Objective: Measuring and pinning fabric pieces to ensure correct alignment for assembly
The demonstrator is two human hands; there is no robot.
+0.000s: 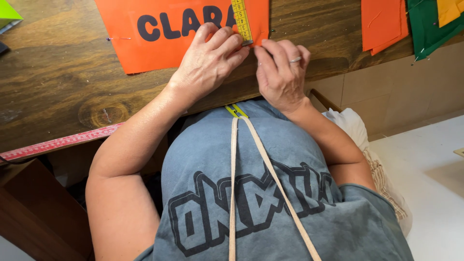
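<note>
An orange fabric piece point(159, 48) with black letters lies on the dark wooden table point(63, 87). A yellow measuring tape point(240, 19) runs down across its right part. My left hand point(208, 63) presses flat on the fabric's lower right area, fingertips at the tape's metal end. My right hand point(280, 72), with a ring, pinches the fabric's lower right corner beside the tape end. Both hands touch near the corner. A pin point(116, 38) with a small head sticks in the fabric's left edge.
More cloth pieces lie at the table's far right: orange point(384, 24), green point(427, 24) and yellow point(448, 10). A red ruler strip point(63, 141) runs along the table's near edge. A beige strap point(234, 183) hangs down my grey shirt. White cloth point(350, 123) lies by my right elbow.
</note>
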